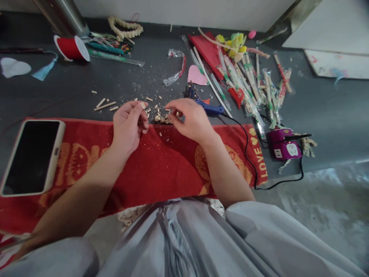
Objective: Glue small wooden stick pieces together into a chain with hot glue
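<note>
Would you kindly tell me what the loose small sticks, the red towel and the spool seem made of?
Sticks: probably wood, pale, matte and seemingly unpainted. Towel: likely cotton terry, its surface matte and fuzzy. Spool: perhaps plastic, its white end smooth, though card is possible.

The left forearm (pixel 80 188) slants inward to the left hand (pixel 128 127), thumb and forefinger pinched; the right forearm (pixel 226 169) angles toward the right hand (pixel 193 119), thumb and forefinger parted.
</note>
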Demonstrator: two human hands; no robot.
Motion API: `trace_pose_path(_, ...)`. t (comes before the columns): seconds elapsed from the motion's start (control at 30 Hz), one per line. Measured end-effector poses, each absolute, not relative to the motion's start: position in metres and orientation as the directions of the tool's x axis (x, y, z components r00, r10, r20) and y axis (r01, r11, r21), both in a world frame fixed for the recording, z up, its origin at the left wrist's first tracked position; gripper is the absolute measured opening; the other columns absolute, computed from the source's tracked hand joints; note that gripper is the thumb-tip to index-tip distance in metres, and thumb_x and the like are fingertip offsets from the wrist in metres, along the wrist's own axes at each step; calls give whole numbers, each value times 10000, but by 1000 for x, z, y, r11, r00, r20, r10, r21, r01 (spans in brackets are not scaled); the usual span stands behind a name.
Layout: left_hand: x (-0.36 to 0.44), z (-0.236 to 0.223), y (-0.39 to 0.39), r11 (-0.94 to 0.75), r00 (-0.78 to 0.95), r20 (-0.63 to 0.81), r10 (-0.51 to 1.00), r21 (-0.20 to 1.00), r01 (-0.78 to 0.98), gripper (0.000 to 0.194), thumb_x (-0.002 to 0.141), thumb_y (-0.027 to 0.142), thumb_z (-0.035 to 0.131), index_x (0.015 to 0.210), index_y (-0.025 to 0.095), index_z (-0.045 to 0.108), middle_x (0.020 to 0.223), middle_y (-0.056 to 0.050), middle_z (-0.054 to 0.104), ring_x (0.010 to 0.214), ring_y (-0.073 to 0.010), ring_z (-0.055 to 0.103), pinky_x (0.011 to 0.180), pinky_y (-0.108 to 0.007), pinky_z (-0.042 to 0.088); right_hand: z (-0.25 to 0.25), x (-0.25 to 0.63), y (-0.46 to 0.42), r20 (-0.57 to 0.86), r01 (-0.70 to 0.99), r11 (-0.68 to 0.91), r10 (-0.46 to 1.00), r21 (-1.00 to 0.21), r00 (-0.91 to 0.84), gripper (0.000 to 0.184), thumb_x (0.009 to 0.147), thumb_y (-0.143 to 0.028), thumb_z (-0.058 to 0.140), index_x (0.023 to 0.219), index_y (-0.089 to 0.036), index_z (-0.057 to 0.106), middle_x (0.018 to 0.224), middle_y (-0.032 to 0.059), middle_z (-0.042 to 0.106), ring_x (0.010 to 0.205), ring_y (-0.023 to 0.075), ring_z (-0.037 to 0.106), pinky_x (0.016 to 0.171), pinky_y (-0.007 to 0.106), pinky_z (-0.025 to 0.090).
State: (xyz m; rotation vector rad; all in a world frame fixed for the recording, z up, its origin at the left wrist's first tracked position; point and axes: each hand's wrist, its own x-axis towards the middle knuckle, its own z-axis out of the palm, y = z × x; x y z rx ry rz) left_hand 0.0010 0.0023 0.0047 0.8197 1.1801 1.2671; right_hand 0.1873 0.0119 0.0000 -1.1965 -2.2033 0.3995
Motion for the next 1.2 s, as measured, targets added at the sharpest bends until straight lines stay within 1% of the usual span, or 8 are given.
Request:
trace_pose_path(0.13, 2, 3, 3, 170, -100, -207, 973, 941, -293, 131, 879, 196, 609, 751, 211, 634, 530, 59, 515, 390, -35, 448, 322, -169, 299, 1, 221, 22, 404, 846, 288, 910, -448, -95, 260, 886, -139, 442, 1064, -222, 612, 1046, 110, 669, 1048, 275, 586, 974, 514, 478)
trace_pose_path(0.3, 1, 3, 5, 178, -93, -213, 973, 940, -290, 98, 849, 213, 649, 751, 212, 641, 530, 57, 524, 392, -41, 455, 320, -161, 300, 1, 246, 20, 282, 962, 25, 958, -270, 54, 339, 748, -123, 577, 1080, -150, 640, 1095, 176, 620, 1130, 378, 535, 957, 625, 458)
trace_pose_path(0.5, 0, 2, 4, 168, -71, -195, 978, 945, -282, 80, 817, 225, 657, 740, 210, 670, 538, 44, 526, 400, -51, 457, 332, -177, 304, -4, 247, 18, 190, 976, 32, 982, -216, 10, 370, 731, -126, 602, 1098, -138, 646, 1096, 193, 618, 1084, 377, 554, 911, 615, 481)
trace_pose_path(0.77, -2, 4, 2, 176, 47, -170, 984, 943, -283, 107, 821, 287, 701, 790, 200, 647, 545, 57, 513, 387, -49, 439, 341, -179, 314, -9, 247, 20, 162, 973, 96, 985, -211, -62, 323, 793, -98, 565, 1113, -96, 608, 1124, 221, 581, 1147, 400, 534, 991, 646, 429)
trace_pose_path(0.87, -3, 4, 3, 171, 41, -167, 985, 938, -300, 84, 833, 269, 688, 803, 202, 647, 545, 63, 504, 389, -46, 433, 346, -177, 314, -7, 246, 22, 221, 943, 120, 974, -309, -52, 337, 835, -127, 538, 1169, -103, 575, 1158, 215, 581, 1160, 373, 547, 1021, 614, 430)
trace_pose_path(0.97, -3, 5, 2, 158, 22, -159, 987, 939, -305, 70, 840, 268, 686, 814, 216, 647, 551, 68, 496, 401, -44, 434, 359, -178, 326, -8, 244, 27, 264, 821, 198, 963, -535, -60, 317, 894, -227, 522, 1204, -171, 548, 1148, 147, 620, 1109, 289, 592, 1009, 528, 489)
trace_pose_path(1.1, -3, 6, 3, 133, -30, -149, 988, 943, -307, 84, 846, 269, 694, 804, 233, 631, 557, 70, 492, 406, -41, 427, 364, -174, 331, -10, 232, 30, 134, 380, 175, 982, -908, -134, 344, 968, -463, 428, 1191, -224, 535, 1056, 64, 659, 917, 185, 655, 861, 401, 592)
trace_pose_path(1.2, -4, 6, 5, 133, -74, -167, 983, 930, -342, 77, 871, 228, 665, 801, 225, 634, 550, 67, 500, 400, -36, 420, 356, -167, 320, -6, 219, 25, 94, 177, 132, 973, -975, -209, 457, 898, -606, 516, 1162, -236, 558, 994, 40, 643, 853, 154, 632, 831, 348, 599)
